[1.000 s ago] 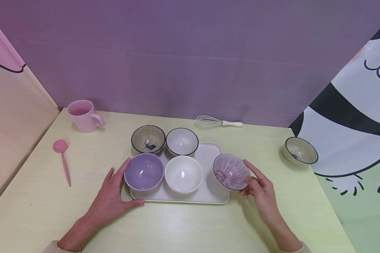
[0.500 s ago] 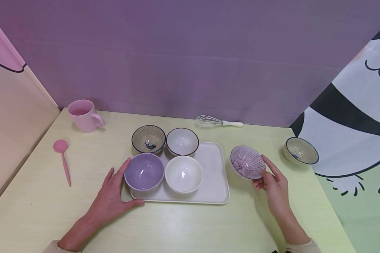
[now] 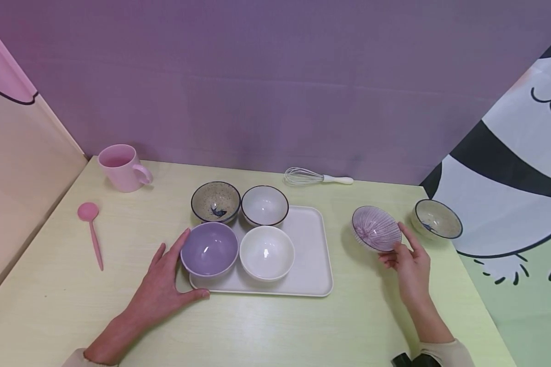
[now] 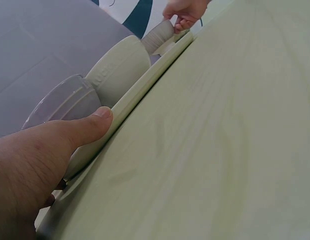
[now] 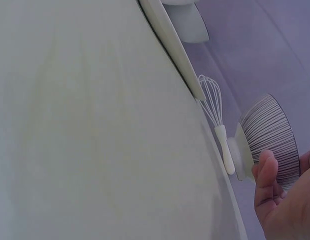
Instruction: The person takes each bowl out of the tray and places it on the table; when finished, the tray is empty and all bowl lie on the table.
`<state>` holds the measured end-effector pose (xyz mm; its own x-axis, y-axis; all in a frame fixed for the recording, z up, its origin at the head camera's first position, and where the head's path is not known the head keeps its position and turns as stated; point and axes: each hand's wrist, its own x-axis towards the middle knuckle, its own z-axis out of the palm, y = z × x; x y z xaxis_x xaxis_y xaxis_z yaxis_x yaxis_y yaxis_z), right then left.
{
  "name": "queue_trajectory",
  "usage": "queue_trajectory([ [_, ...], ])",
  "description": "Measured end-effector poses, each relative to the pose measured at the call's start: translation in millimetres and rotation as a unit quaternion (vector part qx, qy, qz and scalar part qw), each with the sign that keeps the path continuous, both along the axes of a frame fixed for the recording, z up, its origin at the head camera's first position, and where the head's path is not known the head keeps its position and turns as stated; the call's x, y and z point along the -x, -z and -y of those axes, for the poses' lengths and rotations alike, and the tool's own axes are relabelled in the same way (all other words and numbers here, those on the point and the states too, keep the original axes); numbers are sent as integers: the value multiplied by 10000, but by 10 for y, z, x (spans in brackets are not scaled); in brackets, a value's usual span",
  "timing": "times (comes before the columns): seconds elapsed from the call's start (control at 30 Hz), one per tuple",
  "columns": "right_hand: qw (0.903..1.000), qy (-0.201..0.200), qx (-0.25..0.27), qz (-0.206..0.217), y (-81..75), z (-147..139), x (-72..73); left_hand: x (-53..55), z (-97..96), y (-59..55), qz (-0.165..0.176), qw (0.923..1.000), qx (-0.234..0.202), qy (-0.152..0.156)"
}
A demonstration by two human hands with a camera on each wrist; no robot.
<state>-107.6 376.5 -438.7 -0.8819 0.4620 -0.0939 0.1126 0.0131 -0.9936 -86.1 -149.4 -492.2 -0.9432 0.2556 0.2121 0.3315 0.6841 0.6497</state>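
My right hand point(image 3: 410, 265) pinches the rim of a purple-striped bowl point(image 3: 376, 228), tilted and held above the table right of the white tray point(image 3: 309, 255). In the right wrist view, the thumb and fingers grip the striped bowl's point(image 5: 270, 135) side. My left hand point(image 3: 163, 283) is spread at the tray's front left corner, its thumb along the front edge and its fingers beside a purple bowl point(image 3: 209, 250). On the tray's front stand this purple bowl and a white bowl point(image 3: 266, 253). Behind them sit a speckled bowl point(image 3: 216, 201) and a dark-rimmed white bowl point(image 3: 264, 205).
Another speckled bowl point(image 3: 437, 219) stands at the table's right edge, close to my right hand. A whisk point(image 3: 319, 177) lies along the back edge. At the left are a pink mug point(image 3: 121, 168) and a pink spoon point(image 3: 92, 229). A purple backdrop point(image 3: 275, 92) rises behind the table.
My right hand has carried the striped bowl from over the tray's right end to the right and slightly back, towards the speckled bowl. The left hand has stayed in place.
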Motion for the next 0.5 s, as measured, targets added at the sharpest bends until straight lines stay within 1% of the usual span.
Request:
queue_trajectory([
  [0.2, 9997, 203, 62, -105, 36, -77, 50, -1, 0, -3, 43, 10000, 7, -21],
  [0.33, 9994, 340, 62, -60, 68, -138, 73, -4, 3, -3, 66, 10000, -9, -22],
  [0.5, 9991, 403, 155, -51, 108, -211, 92, -10, 5, -1, 136, 9999, 8, -21],
])
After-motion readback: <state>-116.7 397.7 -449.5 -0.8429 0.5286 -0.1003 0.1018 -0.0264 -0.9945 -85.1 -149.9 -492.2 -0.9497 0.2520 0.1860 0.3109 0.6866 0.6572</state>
